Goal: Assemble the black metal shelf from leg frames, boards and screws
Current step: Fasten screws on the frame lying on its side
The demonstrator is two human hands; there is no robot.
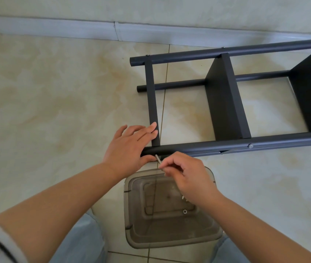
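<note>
The black metal shelf (226,99) lies on its side on the tiled floor, its boards standing on edge between the round legs. My left hand (130,147) rests flat with straight fingers on the end board (151,95) and the near leg (226,146), where they meet. My right hand (185,171) pinches a thin silver hex key (158,160), whose tip sits in a screw at the near leg's left end. Another screw (250,146) shows further right on that leg.
A clear grey plastic tub (137,230) stands on the floor just below my hands, with a washer (184,211) and a few small parts inside. My knees in light jeans flank it. A white skirting board (56,27) runs along the wall behind.
</note>
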